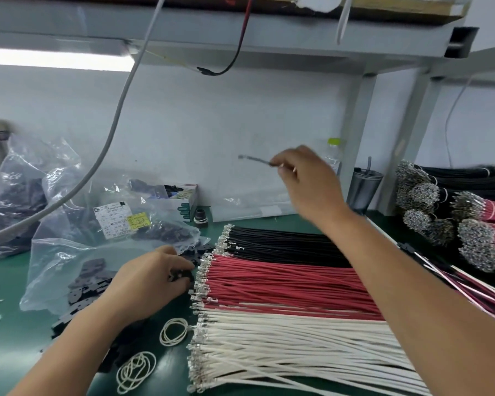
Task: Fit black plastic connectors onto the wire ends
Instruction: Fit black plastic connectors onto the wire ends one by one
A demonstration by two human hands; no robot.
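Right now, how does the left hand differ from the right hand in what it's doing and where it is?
The left hand is low at the green mat, gripping a black connector beside the wire ends; the right hand is raised in the air. The left hand holds a chunky plastic part, while the right hand pinches a single thin wire, blurred. Both grip something, and both arms are bare.

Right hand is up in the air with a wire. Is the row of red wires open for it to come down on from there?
Probably yes. The right hand is raised above the bench, pinching a thin wire, and the red wires lie uncovered below it. Only the held wire occupies its fingers.
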